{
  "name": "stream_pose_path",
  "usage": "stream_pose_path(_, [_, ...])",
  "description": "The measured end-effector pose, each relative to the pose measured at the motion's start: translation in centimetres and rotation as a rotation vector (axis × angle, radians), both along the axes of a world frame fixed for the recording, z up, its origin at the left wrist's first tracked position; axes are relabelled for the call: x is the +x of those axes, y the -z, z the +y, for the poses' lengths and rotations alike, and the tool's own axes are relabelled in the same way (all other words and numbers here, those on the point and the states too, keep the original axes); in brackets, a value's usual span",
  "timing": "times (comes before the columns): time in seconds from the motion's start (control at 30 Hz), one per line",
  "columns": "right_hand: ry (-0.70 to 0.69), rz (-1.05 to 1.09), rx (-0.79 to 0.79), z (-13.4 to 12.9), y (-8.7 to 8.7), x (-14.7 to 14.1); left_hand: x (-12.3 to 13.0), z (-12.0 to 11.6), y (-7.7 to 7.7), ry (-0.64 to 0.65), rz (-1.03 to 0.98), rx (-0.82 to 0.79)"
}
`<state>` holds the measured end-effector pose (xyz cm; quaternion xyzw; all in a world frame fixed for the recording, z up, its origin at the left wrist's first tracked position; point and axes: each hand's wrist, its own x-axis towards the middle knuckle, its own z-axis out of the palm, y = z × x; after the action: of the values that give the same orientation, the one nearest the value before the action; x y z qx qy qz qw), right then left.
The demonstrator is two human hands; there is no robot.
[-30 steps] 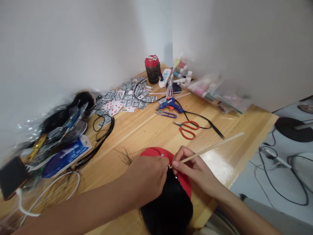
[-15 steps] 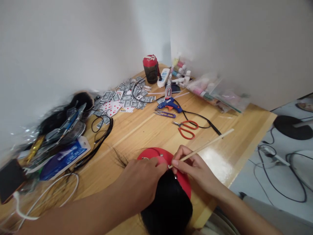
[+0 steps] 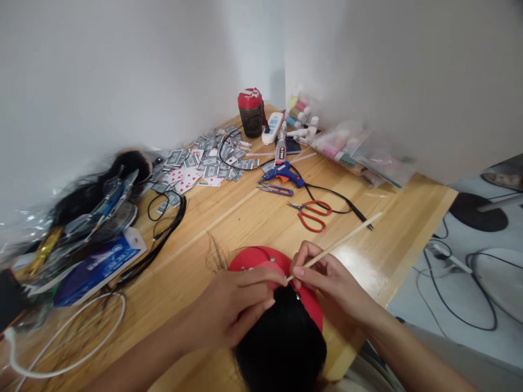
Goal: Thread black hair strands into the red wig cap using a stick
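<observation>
Well to the left of the red round piece [image 3: 254,256] lie a blue packet [image 3: 98,269] and, farther off, a bundle of dark hair [image 3: 81,198] in clear plastic; scattered playing cards [image 3: 208,159] spread beyond the red round piece, on its left, across the wooden desk [image 3: 220,220]. The left hand [image 3: 231,305] comes over the near left side of the red round piece, its grip narrow, fingers drawn together with their tips at the stick's lower end; I cannot tell whether they pinch anything. A bottle with a red lid [image 3: 250,117] stands at the back, far beyond the red round piece. Black hair [image 3: 281,351] covers the near part of the red round piece, just under the left grip. The right hand [image 3: 327,277], at the right edge of the red round piece, has its grip closed round a pale stick [image 3: 335,246], whose low tip meets the red round piece between the two grips and whose other end slants up to the right. Purple snips [image 3: 289,192], a blue glue gun [image 3: 286,173] and orange-handled scissors [image 3: 303,211] lie beyond the red round piece, slightly right
</observation>
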<state>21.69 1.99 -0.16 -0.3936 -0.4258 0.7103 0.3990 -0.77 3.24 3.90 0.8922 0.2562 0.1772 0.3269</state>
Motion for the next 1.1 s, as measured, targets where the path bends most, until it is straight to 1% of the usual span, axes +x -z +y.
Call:
stream_pose_path(0.1, [0.0,0.031,0.005,-0.1,0.1,0.2,0.1,0.2,0.6,-0.034,-0.137,-0.151])
stream_pose_path(0.23, [-0.025,0.042,0.026,-0.2,0.6,0.4,0.0,0.0,0.9,-0.09,-0.199,-0.21])
stream_pose_path(0.4, [-0.035,0.027,0.069,-0.5,1.1,0.5,-0.1,-0.2,1.0,-0.114,-0.241,-0.217])
stream_pose_path(0.6, [-0.051,0.014,0.079,-0.5,1.1,0.5,0.0,-0.3,1.2,-0.142,-0.249,-0.217])
stream_pose_path(0.8, [-0.066,0.026,0.1,-0.3,1.3,0.6,0.1,-0.3,1.6,-0.115,-0.253,-0.189])
stream_pose_path(1.1, [0.0,0.057,0.119,-0.8,1.4,0.2,0.2,-0.3,1.8,-0.131,-0.254,-0.166])
